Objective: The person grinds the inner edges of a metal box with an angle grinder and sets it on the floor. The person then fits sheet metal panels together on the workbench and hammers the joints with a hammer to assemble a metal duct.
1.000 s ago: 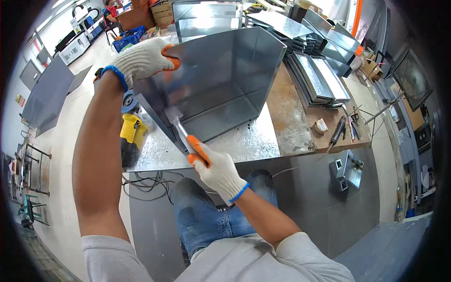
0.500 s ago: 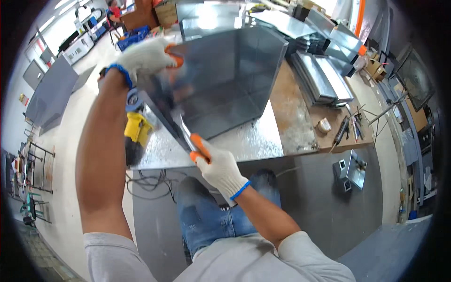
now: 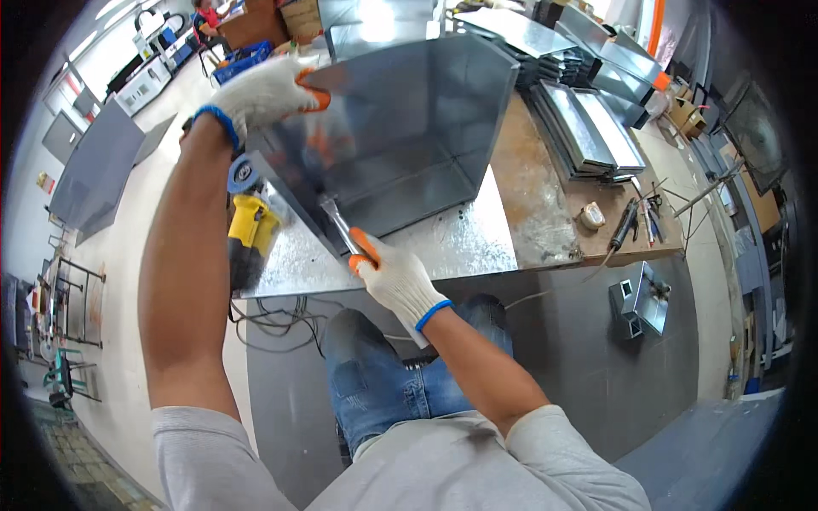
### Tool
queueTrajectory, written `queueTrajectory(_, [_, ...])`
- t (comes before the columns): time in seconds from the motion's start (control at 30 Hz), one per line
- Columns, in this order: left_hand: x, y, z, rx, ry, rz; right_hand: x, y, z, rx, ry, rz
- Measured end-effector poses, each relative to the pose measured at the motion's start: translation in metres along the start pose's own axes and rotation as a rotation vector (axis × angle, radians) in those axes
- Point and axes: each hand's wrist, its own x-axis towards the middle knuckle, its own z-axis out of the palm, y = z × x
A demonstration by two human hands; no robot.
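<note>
An open box of dark grey sheet metal [image 3: 400, 183] stands on the bright metal sheet at the bench's near edge. My left hand [image 3: 268, 92], in a white glove with orange fingertips, is closed over the top of its left wall, thumb on the inner side. My right hand [image 3: 394, 277], gloved alike, is closed around a silver metal hand tool [image 3: 341, 226]. The tool slants up and left into the box, its wider end close to the left wall's inner face. Whether it touches the wall, I cannot tell.
Left of the box lies a yellow and black power tool [image 3: 251, 226]. Stacked metal channels [image 3: 588, 128], a tape measure [image 3: 590, 215] and pliers [image 3: 625, 228] lie right on the bench. Cut metal pieces [image 3: 641, 300] and cables [image 3: 281, 324] are on the floor. A person [image 3: 209, 24] sits far back left.
The view has shifted slightly. The silver tool, smeared by motion before, now shows sharply with its end lower against the box wall. Both hands keep their hold.
</note>
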Motion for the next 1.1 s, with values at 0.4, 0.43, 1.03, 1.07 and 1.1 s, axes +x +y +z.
queueTrajectory(0.4, [-0.007, 0.012, 0.005, 0.043, -0.109, -0.016, -0.183, 0.078, -0.064, 0.881, -0.222, 0.447])
queueTrajectory(0.43, [-0.002, 0.009, 0.003, 0.048, -0.109, -0.014, -0.199, 0.091, -0.064, 0.876, -0.219, 0.471])
queueTrajectory(1.03, [0.002, 0.004, 0.002, 0.203, -0.079, -0.072, -0.062, 0.001, -0.036, 0.377, 0.181, -0.249])
queueTrajectory(1.07, [0.000, 0.005, 0.002, 0.206, -0.084, -0.079, -0.056, -0.002, -0.030, 0.351, 0.200, -0.259])
queueTrajectory(1.1, [0.002, 0.005, 0.000, 0.208, -0.090, -0.084, -0.050, -0.005, -0.025, 0.324, 0.220, -0.269])
